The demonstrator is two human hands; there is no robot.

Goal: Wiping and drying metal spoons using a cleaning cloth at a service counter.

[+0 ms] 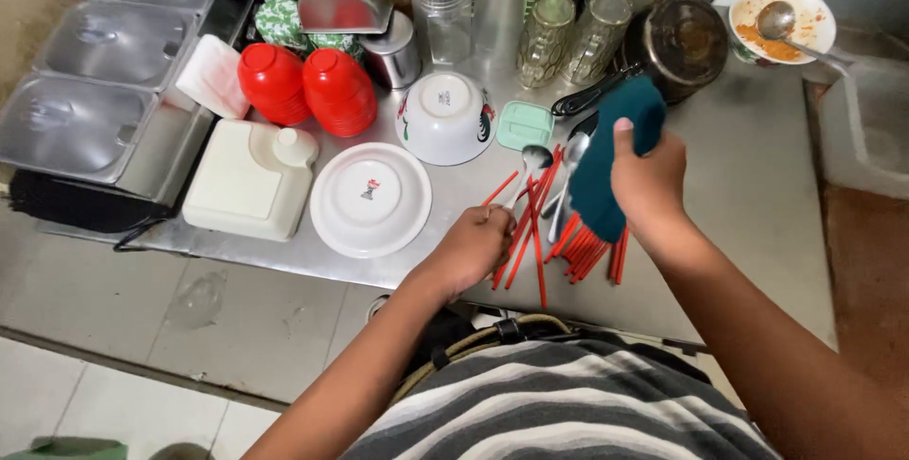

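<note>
Steel counter (748, 185) in the head view is crowded: upturned white plate (370, 199) and bowl (445, 117), red lidded tubs (308, 86), glasses at the back. My left hand (473, 247) is curled down on the loose red chopsticks (530, 228) beside two spoons (554, 167); my right hand (649, 181) is clenched around a teal cloth (611, 152) wrapping another chopstick bunch. I read this as mid wipe-down; next move likely needs a clean pinch on one stray stick.

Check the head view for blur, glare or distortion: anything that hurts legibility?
Head view: evenly lit and mostly sharp; soft glare on the steel counter and trays; the right hand wrapping the teal cloth is slightly motion-softened; wide-angle bending shows at the edges.
</note>
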